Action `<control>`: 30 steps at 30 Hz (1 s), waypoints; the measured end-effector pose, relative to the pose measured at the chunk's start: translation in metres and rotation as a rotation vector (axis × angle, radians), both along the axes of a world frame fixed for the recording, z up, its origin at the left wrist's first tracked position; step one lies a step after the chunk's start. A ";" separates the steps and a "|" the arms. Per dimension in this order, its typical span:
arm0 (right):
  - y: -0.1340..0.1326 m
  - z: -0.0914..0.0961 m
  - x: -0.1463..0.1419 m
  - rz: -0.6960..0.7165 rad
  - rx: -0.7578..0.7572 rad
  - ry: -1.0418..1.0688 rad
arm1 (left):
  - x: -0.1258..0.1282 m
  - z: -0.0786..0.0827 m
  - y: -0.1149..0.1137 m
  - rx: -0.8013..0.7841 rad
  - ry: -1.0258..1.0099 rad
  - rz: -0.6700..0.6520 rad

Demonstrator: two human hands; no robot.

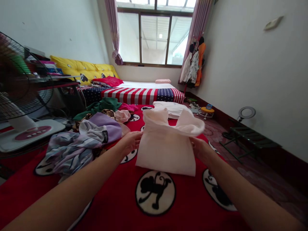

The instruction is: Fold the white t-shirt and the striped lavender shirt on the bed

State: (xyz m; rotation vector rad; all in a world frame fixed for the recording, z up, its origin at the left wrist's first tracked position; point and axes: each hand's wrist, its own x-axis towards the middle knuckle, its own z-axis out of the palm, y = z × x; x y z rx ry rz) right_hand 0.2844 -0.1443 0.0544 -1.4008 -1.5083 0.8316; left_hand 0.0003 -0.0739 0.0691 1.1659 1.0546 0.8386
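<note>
A pale pink garment (166, 146) lies partly folded on the red bedspread (120, 202) with black-and-white monkey circles. Its far part is lifted and curling over toward me. My left hand (131, 141) grips the garment's left edge, fingers tucked behind the cloth. My right hand (201, 149) holds the right edge in the same way. A folded white garment (172, 108) rests just beyond it.
A heap of loose clothes (84, 141), striped, lilac, green and pink, lies to the left. An electric fan (16, 96) stands at far left. A stars-and-stripes blanket (137, 94) covers the bed's far end. A folding stool (247, 136) and ring light (246, 113) stand by the right wall.
</note>
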 end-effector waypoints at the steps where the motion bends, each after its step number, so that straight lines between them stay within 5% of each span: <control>1: 0.009 -0.006 0.002 -0.072 -0.098 0.144 | 0.004 -0.008 0.011 -0.144 -0.037 0.056; 3: 0.011 -0.019 0.005 -0.171 -0.259 0.440 | 0.005 -0.020 0.018 -0.305 -0.104 0.064; 6: -0.004 -0.035 0.009 -0.190 -0.313 0.669 | 0.002 -0.030 0.004 -0.236 -0.136 -0.087; 9: -0.016 -0.039 0.005 -0.154 -0.224 0.592 | 0.003 -0.030 -0.016 -0.126 -0.125 -0.232; 15: -0.031 -0.016 -0.015 -0.083 -0.192 0.497 | 0.001 -0.011 -0.046 -0.012 -0.028 -0.181; 22: -0.104 -0.034 -0.014 0.115 -0.369 0.459 | -0.047 -0.020 -0.102 -0.193 0.001 -0.570; 26: -0.099 -0.016 0.007 0.078 -0.299 -0.126 | -0.051 -0.026 -0.079 -0.204 0.096 -0.277; 28: -0.075 0.006 0.008 -0.055 -0.122 -0.453 | -0.039 -0.023 -0.054 -0.142 0.081 -0.166; 30: -0.043 0.026 -0.004 -0.126 0.040 -0.543 | -0.020 -0.020 -0.028 -0.062 0.097 -0.074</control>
